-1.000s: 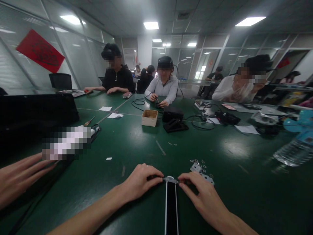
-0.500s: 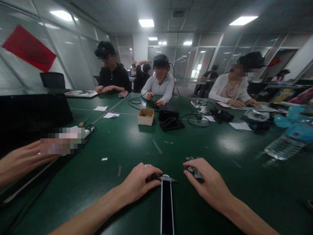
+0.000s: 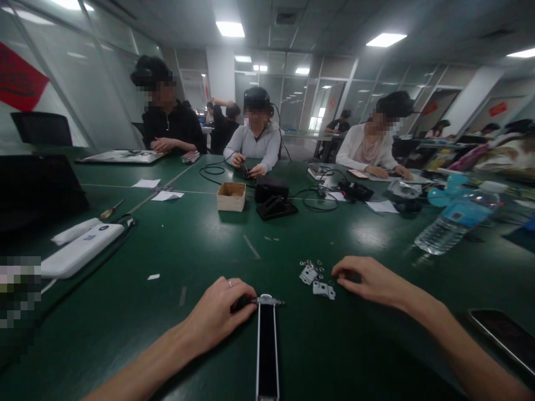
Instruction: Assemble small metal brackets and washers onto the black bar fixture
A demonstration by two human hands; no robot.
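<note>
My left hand (image 3: 223, 306), a ring on one finger, is closed round the dark end of a metal crosspiece (image 3: 267, 301). The crosspiece sits at the far end of a long black bar with silver edges (image 3: 267, 351), and its thin threaded tip sticks out to the right. My right hand (image 3: 371, 281) hovers low over the table, thumb and forefinger curved with a small gap between their tips. Just left of those fingertips lie small metal rings (image 3: 321, 270), a bent metal plate (image 3: 308, 274) and a second metal plate (image 3: 324, 289).
A phone (image 3: 505, 337) lies at the right and a water bottle (image 3: 453, 225) leans beyond it. Farther off stand a small box (image 3: 231, 197) and a black device (image 3: 273, 195) with cables. A white power bank (image 3: 81, 250) is on the left. Several people sit across the green table.
My right hand has moved right, off the metal plates and rings, uncovering them. My left hand keeps its hold. The view has turned right; another person's hand at the left has withdrawn from the power bank.
</note>
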